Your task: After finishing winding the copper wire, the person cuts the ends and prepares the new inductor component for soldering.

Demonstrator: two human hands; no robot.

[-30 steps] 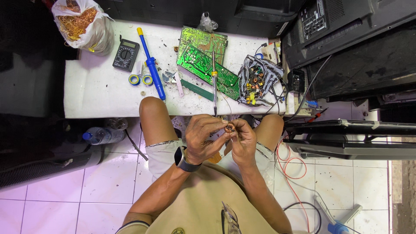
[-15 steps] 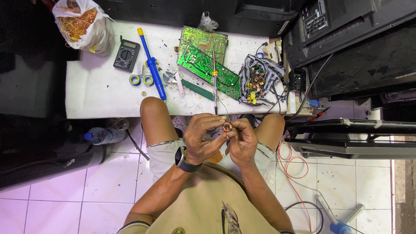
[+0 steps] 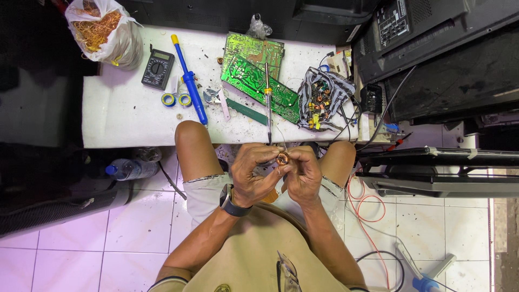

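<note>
A seated person pinched a small copper-wound coil (image 3: 281,158) between both hands over the lap, the left hand (image 3: 253,176) and right hand (image 3: 303,174) each closed on it from either side, apparently to steady so small a part close to the eyes. Just ahead, a low white table (image 3: 124,121) kept tools within reach: green circuit boards (image 3: 254,75), a soldering iron (image 3: 267,94) lying across them, a blue desoldering pump (image 3: 190,84), a multimeter (image 3: 158,68) and a bag of copper wire scraps (image 3: 102,32). Dark television casings (image 3: 432,59) crowded the right side; a plastic bottle (image 3: 128,169) lay on the pale tiled floor (image 3: 81,254).
</note>
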